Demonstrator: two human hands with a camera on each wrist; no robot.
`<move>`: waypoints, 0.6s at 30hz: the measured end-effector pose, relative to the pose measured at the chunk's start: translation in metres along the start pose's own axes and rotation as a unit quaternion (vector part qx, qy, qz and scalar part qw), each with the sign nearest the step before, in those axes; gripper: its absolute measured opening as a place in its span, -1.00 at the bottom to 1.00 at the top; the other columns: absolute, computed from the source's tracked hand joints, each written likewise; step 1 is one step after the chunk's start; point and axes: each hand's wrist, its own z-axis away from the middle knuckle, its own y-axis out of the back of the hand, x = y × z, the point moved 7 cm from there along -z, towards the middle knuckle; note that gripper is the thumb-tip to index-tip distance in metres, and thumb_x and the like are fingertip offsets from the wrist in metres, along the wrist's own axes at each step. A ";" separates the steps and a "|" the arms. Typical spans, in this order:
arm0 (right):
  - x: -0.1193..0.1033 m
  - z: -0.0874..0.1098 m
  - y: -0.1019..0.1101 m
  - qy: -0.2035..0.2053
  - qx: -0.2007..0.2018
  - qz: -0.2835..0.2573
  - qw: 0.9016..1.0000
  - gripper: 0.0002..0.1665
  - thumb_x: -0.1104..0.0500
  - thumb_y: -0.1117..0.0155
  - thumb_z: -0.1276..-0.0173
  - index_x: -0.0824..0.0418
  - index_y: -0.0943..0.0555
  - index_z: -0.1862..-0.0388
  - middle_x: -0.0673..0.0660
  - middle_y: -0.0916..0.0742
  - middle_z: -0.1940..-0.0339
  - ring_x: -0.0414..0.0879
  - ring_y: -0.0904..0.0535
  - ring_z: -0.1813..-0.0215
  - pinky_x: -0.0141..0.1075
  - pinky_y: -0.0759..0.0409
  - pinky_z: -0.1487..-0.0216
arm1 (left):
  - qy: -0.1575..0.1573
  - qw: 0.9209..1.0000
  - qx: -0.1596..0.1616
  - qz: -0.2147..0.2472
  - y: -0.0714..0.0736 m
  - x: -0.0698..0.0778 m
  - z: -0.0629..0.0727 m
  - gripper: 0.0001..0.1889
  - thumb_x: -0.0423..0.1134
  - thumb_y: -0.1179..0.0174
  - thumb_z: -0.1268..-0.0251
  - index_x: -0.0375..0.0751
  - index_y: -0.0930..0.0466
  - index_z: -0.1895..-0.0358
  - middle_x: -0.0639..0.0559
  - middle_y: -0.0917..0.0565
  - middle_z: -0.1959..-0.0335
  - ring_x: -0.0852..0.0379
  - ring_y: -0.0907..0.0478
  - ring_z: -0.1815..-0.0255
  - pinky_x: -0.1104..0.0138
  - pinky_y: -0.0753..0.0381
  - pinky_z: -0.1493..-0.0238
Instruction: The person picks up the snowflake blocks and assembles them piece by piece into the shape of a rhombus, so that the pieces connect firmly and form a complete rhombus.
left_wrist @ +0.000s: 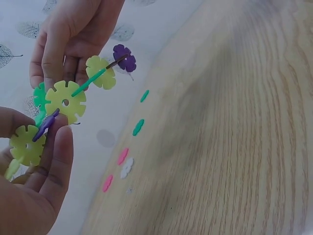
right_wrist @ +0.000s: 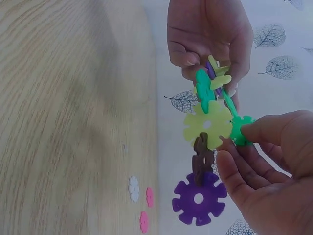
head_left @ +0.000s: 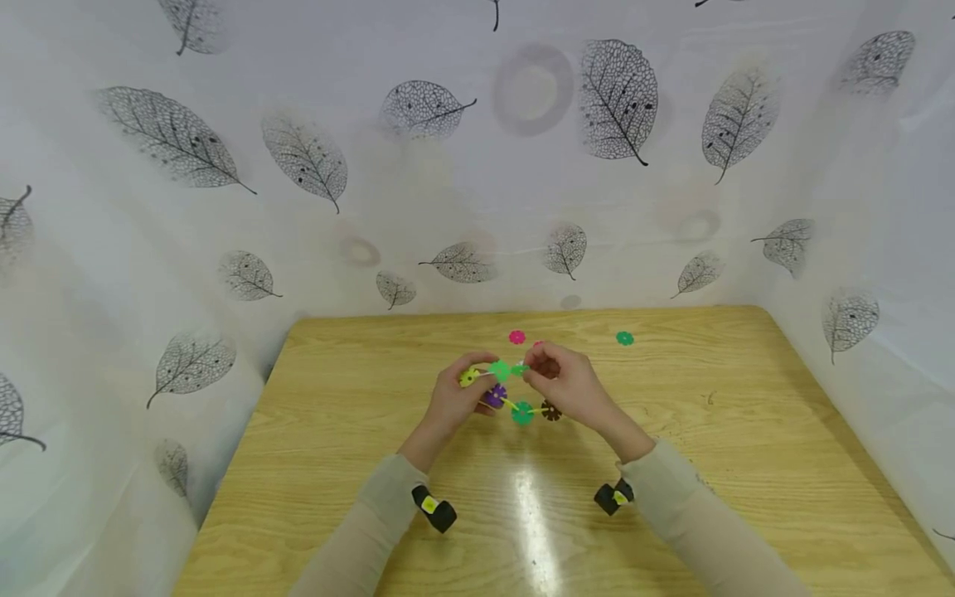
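Note:
A chain of slotted flower-shaped plastic discs hangs between both hands above the table. My left hand point(head_left: 448, 398) holds one end, its fingers around a yellow disc point(left_wrist: 28, 146) and a purple disc point(left_wrist: 46, 125). Thumb and fingertips of my right hand point(right_wrist: 281, 164) pinch a bright green disc point(right_wrist: 241, 129) linked into the chain. From there a larger yellow disc point(right_wrist: 207, 125) leads to a brown disc point(right_wrist: 202, 159) set crosswise. Another purple disc point(right_wrist: 199, 199) dangles at the loose end. In the head view, fingers hide part of the chain.
Loose discs lie on the wooden table point(head_left: 336, 464) beyond the hands: a pink disc point(head_left: 517, 337), a green disc point(head_left: 625, 338) and, in the left wrist view, a white disc point(left_wrist: 127, 168). A leaf-patterned white curtain point(head_left: 462, 191) surrounds the table's back and sides.

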 end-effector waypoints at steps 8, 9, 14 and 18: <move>-0.003 -0.001 0.001 0.039 -0.005 0.024 0.999 -0.91 0.30 -0.38 -0.49 0.16 -0.70 0.09 0.07 -0.79 0.20 -0.15 -0.69 0.20 -0.34 -0.71 0.15 | -0.006 1.000 -0.017 -0.023 -0.003 0.001 -0.001 -0.67 -0.37 -0.23 -0.48 -0.21 -0.64 -0.25 -0.05 -0.72 0.37 0.16 -0.72 0.54 0.06 -0.87 0.35; -0.002 -0.001 0.001 0.043 -0.007 0.025 0.999 -0.92 0.30 -0.38 -0.49 0.16 -0.71 0.09 0.07 -0.80 0.20 -0.15 -0.70 0.19 -0.34 -0.72 0.14 | -0.006 0.999 -0.021 -0.027 -0.004 0.001 -0.001 -0.66 -0.37 -0.23 -0.48 -0.21 -0.63 -0.26 -0.04 -0.71 0.37 0.16 -0.72 0.54 0.07 -0.87 0.35; -0.001 0.000 0.001 0.049 -0.007 0.028 0.998 -0.92 0.30 -0.38 -0.49 0.17 -0.72 0.10 0.09 -0.81 0.18 -0.13 -0.73 0.18 -0.34 -0.73 0.14 | -0.007 0.999 -0.037 -0.033 -0.007 0.002 0.000 -0.65 -0.37 -0.19 -0.49 -0.23 -0.60 -0.28 -0.04 -0.68 0.35 0.17 -0.71 0.54 0.20 -0.86 0.38; -0.004 0.001 -0.001 0.052 0.003 0.035 0.998 -0.90 0.33 -0.40 -0.47 0.18 -0.73 0.11 0.09 -0.82 0.17 -0.08 -0.76 0.13 -0.29 -0.78 0.08 | -0.013 0.999 -0.048 -0.022 -0.009 0.002 0.000 -0.65 -0.38 -0.16 -0.51 -0.30 -0.57 -0.29 -0.03 -0.66 0.33 0.19 -0.70 0.53 0.26 -0.84 0.38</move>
